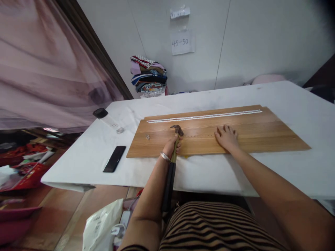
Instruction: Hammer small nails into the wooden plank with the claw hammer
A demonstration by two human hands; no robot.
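My left hand (172, 145) is wrapped round the upper handle of a claw hammer (171, 170), close below its head. The hammer's dark grip points back toward my body, and its rusty head is over the wooden board (251, 134). My right hand (227, 137) lies flat on the board, fingers spread, with nothing in it. Between the two hands runs a row of small dark dots (200, 135), too small to tell whether nails or holes. A few small nails (148, 137) lie loose near the board's left end. Two white strips (204, 116) stretch along its far side.
A black phone (114, 159) lies left of the board on the white table (78, 157). Behind it a clear bottle with a black lid (111, 122) lies on its side. Folded cloths (149, 76) are stacked by the wall. A white bag (102, 223) stands below the table's front edge.
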